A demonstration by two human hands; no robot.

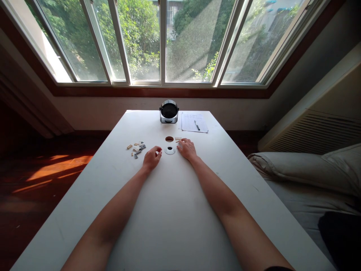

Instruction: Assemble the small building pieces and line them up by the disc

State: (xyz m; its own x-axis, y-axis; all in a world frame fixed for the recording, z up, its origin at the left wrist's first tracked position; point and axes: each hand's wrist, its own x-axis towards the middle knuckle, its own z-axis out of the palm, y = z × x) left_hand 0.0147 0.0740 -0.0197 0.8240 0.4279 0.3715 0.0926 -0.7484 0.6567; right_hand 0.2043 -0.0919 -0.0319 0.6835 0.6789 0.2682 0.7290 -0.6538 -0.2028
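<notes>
My left hand (pixel 152 158) rests on the white table (pixel 169 210) with its fingers curled in; whatever they hold, if anything, is too small to make out. To its left lies a loose pile of small building bricks (pixel 137 149), beige, white and grey. My right hand (pixel 186 148) lies palm down, fingers bent, its fingertips closed at a small beige building brick. Just beyond those fingertips is a beige studded building plate (pixel 178 138), partly hidden by the hand. Between the hands sits a round cable grommet (pixel 170 150) in the tabletop.
Beyond the grommet is a round hole (pixel 169 139) in the table. A black and silver round device (pixel 169 111) stands at the far edge. Right of it lie paper sheets (pixel 191 122) with a pen (pixel 197 125). A cushioned seat (pixel 304 169) flanks the right side.
</notes>
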